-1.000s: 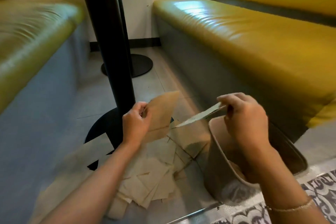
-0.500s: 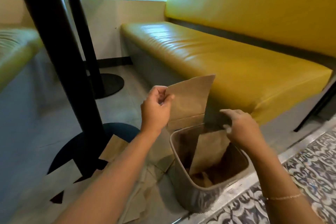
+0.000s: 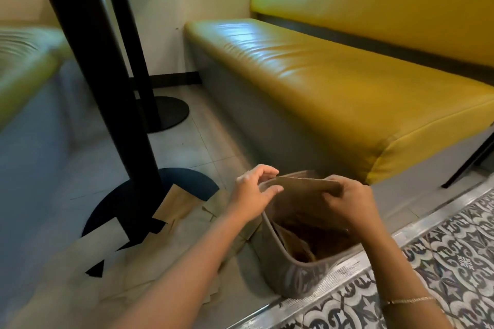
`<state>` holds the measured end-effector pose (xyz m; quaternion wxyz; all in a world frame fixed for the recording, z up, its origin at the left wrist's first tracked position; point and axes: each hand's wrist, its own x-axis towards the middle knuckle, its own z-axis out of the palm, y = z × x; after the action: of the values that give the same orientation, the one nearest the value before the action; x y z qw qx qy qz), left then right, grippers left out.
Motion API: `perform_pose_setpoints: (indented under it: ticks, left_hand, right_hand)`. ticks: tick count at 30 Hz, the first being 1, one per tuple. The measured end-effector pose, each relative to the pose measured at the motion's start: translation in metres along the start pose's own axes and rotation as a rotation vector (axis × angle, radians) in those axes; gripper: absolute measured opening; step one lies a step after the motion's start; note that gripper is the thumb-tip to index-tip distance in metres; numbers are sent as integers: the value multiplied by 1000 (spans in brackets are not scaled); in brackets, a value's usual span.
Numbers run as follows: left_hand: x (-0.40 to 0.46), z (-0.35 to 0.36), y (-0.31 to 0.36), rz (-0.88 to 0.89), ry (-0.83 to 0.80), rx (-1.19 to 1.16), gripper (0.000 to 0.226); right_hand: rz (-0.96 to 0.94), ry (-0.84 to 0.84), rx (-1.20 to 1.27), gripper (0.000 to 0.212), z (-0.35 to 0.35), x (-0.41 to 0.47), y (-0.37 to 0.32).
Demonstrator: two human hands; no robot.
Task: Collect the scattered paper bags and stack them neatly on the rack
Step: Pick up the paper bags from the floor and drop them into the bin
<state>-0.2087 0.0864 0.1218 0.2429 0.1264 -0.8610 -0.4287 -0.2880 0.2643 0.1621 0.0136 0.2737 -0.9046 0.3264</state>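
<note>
the yellow bench seat [image 3: 334, 83] fills the right half of the view, with its grey base running down to the tiled floor [image 3: 192, 147]. two black table posts [image 3: 88, 61] stand at left, the nearer one on a round dark foot [image 3: 187, 181]. a second yellowish seat shows blurred at the far left.

scattered paper bags [image 3: 176, 203] lie flat on the floor around that foot, some overlapping it, more of them spread pale and blurred toward the lower left. they are yet to be gathered.

a grey bin [image 3: 288, 272] sits on the floor just beside the bench base, at the edge of a patterned tile strip [image 3: 454, 248]. brown paper already lies inside it, so it seems to serve as the collecting spot; no rack is in view.

over the bin's mouth, one brown paper bag [image 3: 304, 184] is held flat between both hands, likely so it can be squared up and slid in on edge without crumpling. the left hand [image 3: 251, 195] pinches its left end, thumb under and fingers curled over the top. the right hand [image 3: 350, 200] grips the right end, fingers folded round the edge; a thin bracelet [image 3: 409, 300] shows on that wrist.

no brand, label or writing can be read on the bags or the bin.
</note>
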Motion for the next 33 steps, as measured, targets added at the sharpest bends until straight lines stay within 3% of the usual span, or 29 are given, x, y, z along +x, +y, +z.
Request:
perform_pose_setpoints:
  ticks: [5, 9, 11, 13, 17, 20, 26, 33]
  left_hand:
    - [-27, -10, -60, -253, 57, 50, 14]
    - [-67, -14, -128, -632, -36, 229, 25]
    - [-90, -20, -161, -779, -119, 351, 32]
    - [-113, -26, -188, -850, -173, 446, 34]
    - [-142, -39, -236, -896, -189, 555, 52]
    - [-150, -52, -259, -821, -316, 731, 57]
    - [-159, -64, -279, -704, -406, 888, 54]
    - [-150, -66, -273, -671, -395, 962, 31]
  right_hand:
    - [35, 4, 61, 18, 33, -15, -6]
    - [-246, 172, 57, 15, 62, -30, -45]
    - [-435, 111, 50, 12, 88, -35, -61]
    - [-504, -80, 27, 11, 121, -40, -70]
    - [-473, -473, -172, 25, 184, -52, -66]
    - [-398, -665, -295, 29, 204, -58, -61]
    - [-371, -711, -302, 30, 216, -56, -58]
    - [-285, -730, -303, 28, 213, -50, -53]
